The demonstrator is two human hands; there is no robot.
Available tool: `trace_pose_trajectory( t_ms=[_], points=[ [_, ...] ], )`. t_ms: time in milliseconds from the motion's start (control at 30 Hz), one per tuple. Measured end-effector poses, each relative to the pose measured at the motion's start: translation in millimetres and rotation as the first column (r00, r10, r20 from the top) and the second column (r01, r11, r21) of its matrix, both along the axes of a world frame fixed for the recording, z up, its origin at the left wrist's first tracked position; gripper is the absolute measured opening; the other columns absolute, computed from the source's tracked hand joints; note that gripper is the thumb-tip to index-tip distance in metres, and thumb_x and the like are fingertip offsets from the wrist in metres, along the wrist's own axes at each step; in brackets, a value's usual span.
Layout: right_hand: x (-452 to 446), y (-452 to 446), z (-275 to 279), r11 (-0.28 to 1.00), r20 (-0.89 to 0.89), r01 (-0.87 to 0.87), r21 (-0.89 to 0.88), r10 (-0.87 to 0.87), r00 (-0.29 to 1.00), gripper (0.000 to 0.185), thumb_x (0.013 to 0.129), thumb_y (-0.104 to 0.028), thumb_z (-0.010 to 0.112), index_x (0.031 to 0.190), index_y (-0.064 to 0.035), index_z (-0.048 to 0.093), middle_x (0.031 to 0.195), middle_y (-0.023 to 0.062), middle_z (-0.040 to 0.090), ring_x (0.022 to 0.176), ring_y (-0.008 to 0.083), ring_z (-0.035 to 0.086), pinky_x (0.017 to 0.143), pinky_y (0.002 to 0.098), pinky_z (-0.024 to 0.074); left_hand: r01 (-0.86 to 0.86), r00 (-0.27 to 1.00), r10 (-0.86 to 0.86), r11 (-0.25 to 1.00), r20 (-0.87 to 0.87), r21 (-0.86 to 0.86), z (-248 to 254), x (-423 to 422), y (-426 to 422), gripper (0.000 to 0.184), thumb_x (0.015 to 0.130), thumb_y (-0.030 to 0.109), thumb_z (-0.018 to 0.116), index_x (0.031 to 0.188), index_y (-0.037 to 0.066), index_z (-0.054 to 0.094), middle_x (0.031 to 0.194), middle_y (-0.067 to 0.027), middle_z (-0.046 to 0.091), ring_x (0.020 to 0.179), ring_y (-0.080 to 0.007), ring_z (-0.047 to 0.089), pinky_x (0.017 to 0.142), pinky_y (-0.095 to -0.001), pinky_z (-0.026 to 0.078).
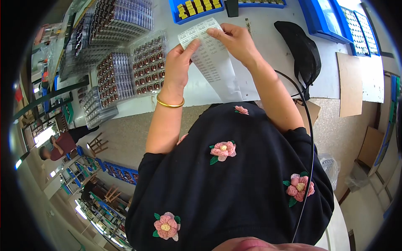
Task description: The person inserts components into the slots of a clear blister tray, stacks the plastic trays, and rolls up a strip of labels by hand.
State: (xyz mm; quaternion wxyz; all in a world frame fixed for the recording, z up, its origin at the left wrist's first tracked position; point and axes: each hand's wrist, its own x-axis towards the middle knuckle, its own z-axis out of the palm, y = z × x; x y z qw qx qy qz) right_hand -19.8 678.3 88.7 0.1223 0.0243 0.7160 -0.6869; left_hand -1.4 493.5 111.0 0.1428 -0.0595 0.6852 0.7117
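A long white sheet of small printed labels (pixel 211 62) stretches from both my hands down toward my shirt, over the table's near edge. My left hand (pixel 179 62), below a gold bangle (pixel 170 101), pinches the sheet near its left side, thumb on top. With thumb and fingers, my right hand (pixel 235 39) grips its far right edge. Rows of tiny print run along the sheet, while its lower end looks blank. Left of my left hand lies a clear plastic tray of small copper-and-metal parts (pixel 149 67).
Stacked clear trays (pixel 121 23) fill the table's left side. At the back stands a blue bin of yellow parts (pixel 197 9). A black cap-like item (pixel 298 52) and a black cable (pixel 307 113) lie to the right, near a cardboard sheet (pixel 350 83). Another person (pixel 63 144) is at far left.
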Motion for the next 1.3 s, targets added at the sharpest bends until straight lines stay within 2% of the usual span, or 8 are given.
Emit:
trace_pose_trajectory(
  t_ms=[167, 300, 400, 500, 600, 700, 800, 1300],
  points=[
    [11.7, -13.3, -8.4, 0.998, -0.161, 0.042, -0.053, -0.050, 0.986, 0.039, 0.082, -0.034, 0.076, 0.098, 0.0004, 0.072, 0.139, 0.0190, 0.051, 0.100, 0.0236, 0.063, 0.086, 0.0343, 0.0510, -0.119, 0.966, 0.070, 0.975, 0.251, 0.186, 18.1, -8.8, -10.4, 0.049, 0.094, 0.035, 0.063, 0.125, -0.001, 0.056, 0.121, -0.0096, 0.063, 0.106, -0.0192, 0.061, 0.093, -0.0358, 0.047],
    [8.5, -22.1, -5.6, 0.990, -0.148, 0.049, -0.135, -0.069, 0.986, 0.040, 0.082, -0.029, 0.076, 0.108, 0.0003, 0.069, 0.134, 0.0182, 0.054, 0.102, 0.0240, 0.063, 0.088, 0.0339, 0.0501, -0.005, 0.996, -0.003, 0.996, 0.093, 0.085, 17.2, -0.6, -18.3, 0.045, 0.096, 0.034, 0.060, 0.125, -0.001, 0.057, 0.122, -0.0109, 0.063, 0.108, -0.0215, 0.062, 0.094, -0.0380, 0.048],
    [11.9, -26.9, 3.3, 0.979, -0.135, -0.018, -0.203, -0.009, 0.991, 0.044, 0.081, -0.025, 0.078, 0.115, 0.0004, 0.065, 0.132, 0.0177, 0.055, 0.107, 0.0237, 0.062, 0.091, 0.0336, 0.0494, -0.007, 0.989, -0.042, 0.945, 0.140, 0.327, 7.1, -6.0, -32.5, 0.043, 0.098, 0.032, 0.057, 0.127, 0.000, 0.055, 0.123, -0.0105, 0.063, 0.114, -0.0219, 0.059, 0.098, -0.0404, 0.047],
    [31.0, -36.1, 22.7, 0.995, -0.312, -0.006, -0.097, -0.025, 0.950, 0.043, 0.081, -0.017, 0.077, 0.117, 0.0011, 0.060, 0.135, 0.0169, 0.051, 0.114, 0.0230, 0.059, 0.096, 0.0350, 0.0484, -0.001, 0.984, -0.119, 0.744, 0.133, 0.668, 1.8, -5.4, -35.6, 0.046, 0.099, 0.029, 0.053, 0.132, -0.003, 0.050, 0.130, -0.0146, 0.058, 0.120, -0.0255, 0.056, 0.100, -0.0412, 0.046],
    [37.7, -40.0, 34.6, 0.921, -0.424, -0.027, -0.388, -0.153, 0.893, 0.040, 0.084, -0.012, 0.073, 0.118, 0.0002, 0.056, 0.139, 0.0164, 0.046, 0.117, 0.0245, 0.058, 0.100, 0.0372, 0.0474, -0.014, 0.973, -0.198, 0.453, 0.116, 0.892, -10.6, -4.1, -44.9, 0.046, 0.099, 0.030, 0.052, 0.134, 0.002, 0.048, 0.135, -0.0165, 0.054, 0.119, -0.0317, 0.055, 0.099, -0.0438, 0.046],
    [38.7, -41.4, 42.4, 0.894, -0.451, -0.016, -0.449, -0.211, 0.867, 0.045, 0.086, -0.006, 0.068, 0.126, -0.0023, 0.049, 0.139, 0.0159, 0.047, 0.118, 0.0250, 0.059, 0.101, 0.0381, 0.0472, -0.118, 0.942, -0.298, 0.138, 0.155, 0.983, -21.9, -5.6, -48.7, 0.041, 0.097, 0.028, 0.054, 0.133, 0.008, 0.052, 0.137, -0.0134, 0.052, 0.118, -0.0321, 0.052, 0.097, -0.0447, 0.048],
    [38.9, -48.6, 39.9, 0.895, -0.432, 0.009, -0.447, -0.225, 0.874, 0.046, 0.085, -0.003, 0.066, 0.127, -0.0040, 0.048, 0.134, 0.0146, 0.051, 0.114, 0.0221, 0.061, 0.099, 0.0368, 0.0481, -0.154, 0.931, -0.333, 0.009, 0.148, 0.988, -20.4, -4.5, -44.0, 0.040, 0.096, 0.024, 0.055, 0.131, 0.006, 0.053, 0.140, -0.0125, 0.048, 0.118, -0.0296, 0.050, 0.096, -0.0433, 0.049],
    [39.7, -71.3, 36.0, 0.956, -0.608, 0.294, -0.004, -0.235, 0.758, 0.041, 0.078, -0.005, 0.071, 0.117, -0.0057, 0.057, 0.108, 0.0103, 0.062, 0.095, 0.0246, 0.066, 0.084, 0.0354, 0.0531, 0.017, 0.968, -0.251, 0.151, 0.022, 0.988, -32.0, -13.1, -39.1, 0.052, 0.098, 0.035, 0.051, 0.142, 0.009, 0.043, 0.141, -0.0118, 0.049, 0.122, -0.0313, 0.050, 0.094, -0.0447, 0.047]
  ],
)
